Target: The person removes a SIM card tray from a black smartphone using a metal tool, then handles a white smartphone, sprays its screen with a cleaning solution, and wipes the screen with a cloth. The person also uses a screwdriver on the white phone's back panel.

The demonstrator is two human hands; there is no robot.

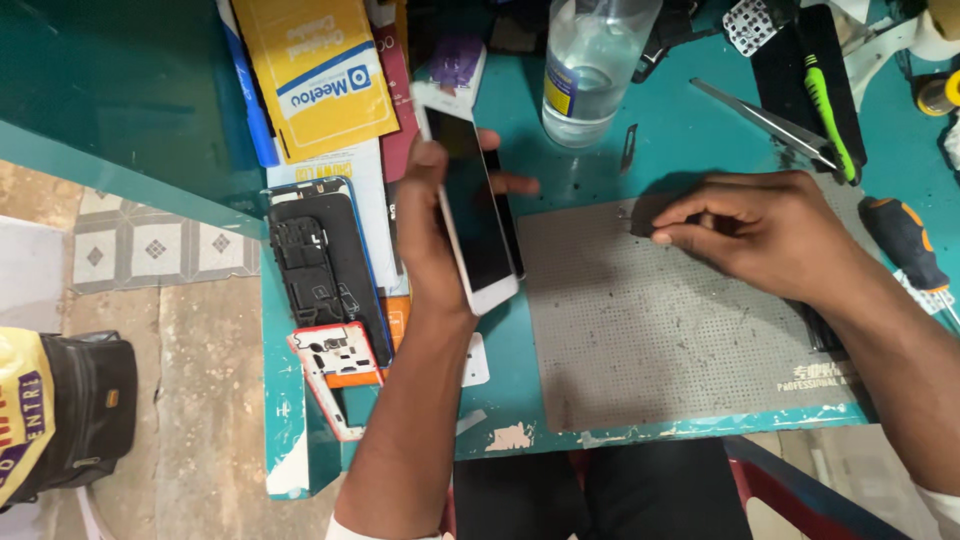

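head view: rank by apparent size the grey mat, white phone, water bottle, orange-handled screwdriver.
1. Grey mat, by far the largest.
2. White phone in the left hand, raised toward the camera, so it may look oversized.
3. Water bottle, cropped at the top; unsure against the phone.
4. Orange-handled screwdriver, partly cut off.

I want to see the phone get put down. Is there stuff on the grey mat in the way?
Only the right hand, pinching something small at the grey mat's top edge. The rest of it is bare beside the white phone held in the left hand.
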